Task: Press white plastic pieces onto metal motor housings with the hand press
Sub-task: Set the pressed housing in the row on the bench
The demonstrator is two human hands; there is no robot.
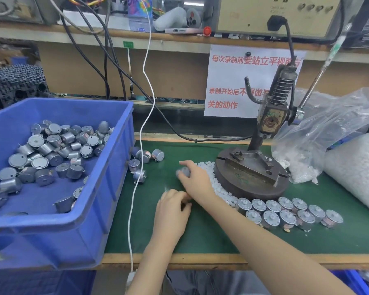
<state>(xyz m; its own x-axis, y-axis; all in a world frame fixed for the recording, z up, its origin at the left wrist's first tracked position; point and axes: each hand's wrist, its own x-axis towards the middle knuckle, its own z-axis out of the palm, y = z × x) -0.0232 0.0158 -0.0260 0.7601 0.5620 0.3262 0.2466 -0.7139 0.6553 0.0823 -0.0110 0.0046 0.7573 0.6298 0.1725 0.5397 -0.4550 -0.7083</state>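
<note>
Currently the right hand [193,179] grips 1 motor housing [183,171] in curled fingers; blur hides which way its axis runs. The hand press [270,119] stands to that hand's right, its round base [243,188] just past the heap of white plastic pieces [214,182], so the right hand is the nearer. The left hand [172,211] sits just below, fingertips curled inward; whether they pinch anything I cannot tell. Counted: 11 finished motors [287,218] in 2 rows before the base, and 5 loose housings [145,156] beside the blue bin [115,177], whose own load is too dense to count.
</note>
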